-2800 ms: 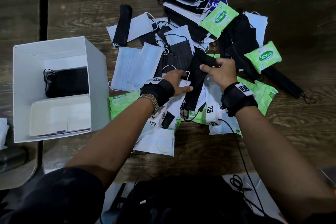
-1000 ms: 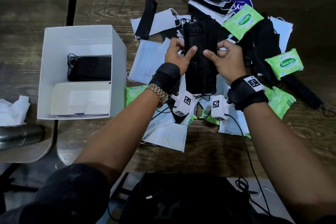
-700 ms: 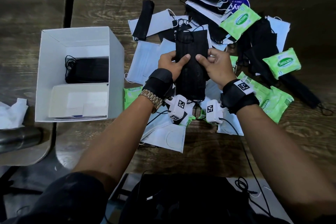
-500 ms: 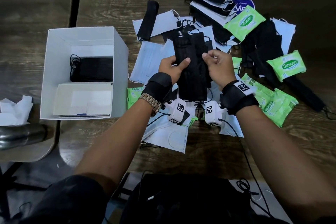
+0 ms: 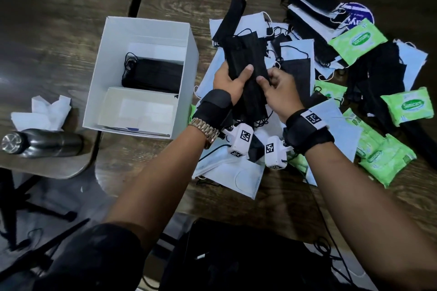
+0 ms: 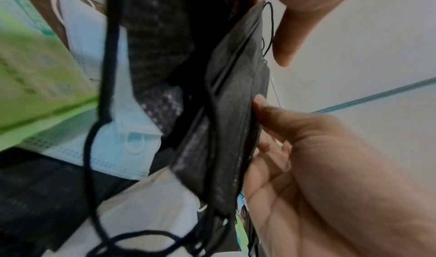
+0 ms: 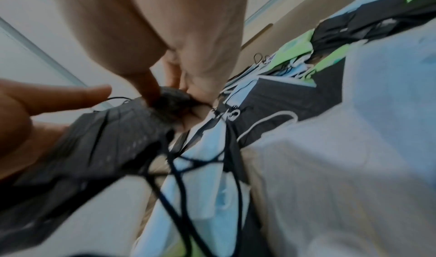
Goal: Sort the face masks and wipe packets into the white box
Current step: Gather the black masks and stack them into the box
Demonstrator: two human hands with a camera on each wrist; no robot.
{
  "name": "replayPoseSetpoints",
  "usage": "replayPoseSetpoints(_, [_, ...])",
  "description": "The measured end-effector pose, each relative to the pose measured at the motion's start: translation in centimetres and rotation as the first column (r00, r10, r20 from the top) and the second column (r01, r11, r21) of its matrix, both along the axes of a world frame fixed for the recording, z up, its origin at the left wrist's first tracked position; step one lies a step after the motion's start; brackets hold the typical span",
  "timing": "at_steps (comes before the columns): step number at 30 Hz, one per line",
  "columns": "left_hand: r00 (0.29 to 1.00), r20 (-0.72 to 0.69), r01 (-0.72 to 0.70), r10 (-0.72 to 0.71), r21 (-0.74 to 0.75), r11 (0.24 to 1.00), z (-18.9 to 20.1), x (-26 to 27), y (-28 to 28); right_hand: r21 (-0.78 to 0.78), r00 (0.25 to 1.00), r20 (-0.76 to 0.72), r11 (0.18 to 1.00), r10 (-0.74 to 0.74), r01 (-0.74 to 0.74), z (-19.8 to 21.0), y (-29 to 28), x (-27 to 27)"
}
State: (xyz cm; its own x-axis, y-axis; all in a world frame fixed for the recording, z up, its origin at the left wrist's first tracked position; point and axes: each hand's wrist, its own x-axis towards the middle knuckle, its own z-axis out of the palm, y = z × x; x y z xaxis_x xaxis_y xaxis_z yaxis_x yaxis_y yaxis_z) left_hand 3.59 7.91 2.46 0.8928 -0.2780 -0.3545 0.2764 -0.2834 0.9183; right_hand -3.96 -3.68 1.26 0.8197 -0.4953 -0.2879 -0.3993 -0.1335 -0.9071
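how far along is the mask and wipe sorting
Early. Done: one stack of black masks lies in the white box. In hand: the left hand grips a bundle of black masks, and the right hand pinches its edge. Left: every green wipe packet, such as one at the right edge, plus the white masks and loose black ones, lie on the wooden table.

The black mask stack [image 5: 248, 71] hides the left hand's [image 5: 228, 81] fingers in the head view. Both wrist views are blurred. The pile [image 5: 307, 59] buries the purple-labelled packet [image 5: 357, 16], its print unreadable. The bottle [image 5: 40, 143] covers part of the crumpled tissue [image 5: 42, 111].
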Motion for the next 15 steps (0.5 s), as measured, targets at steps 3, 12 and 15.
replayPoseSetpoints(3, [1.000, 0.028, -0.008, 0.008, -0.019, 1.000, -0.3, 0.2, 0.9, 0.003, 0.986, -0.047, 0.987, -0.158, 0.158, -0.4, 1.2, 0.7])
replayPoseSetpoints(12, [0.999, -0.026, -0.049, 0.048, -0.055, 0.997, -0.6, -0.6, 1.5, 0.111, 0.975, -0.151, 0.977, -0.162, 0.180, 0.0, 2.9, 1.4])
replayPoseSetpoints(15, [0.991, -0.083, -0.115, 0.105, -0.123, 0.986, -0.3, -0.2, 1.5, 0.205, 0.985, -0.165, 0.976, -0.042, 0.076, 0.8, 2.2, 0.8])
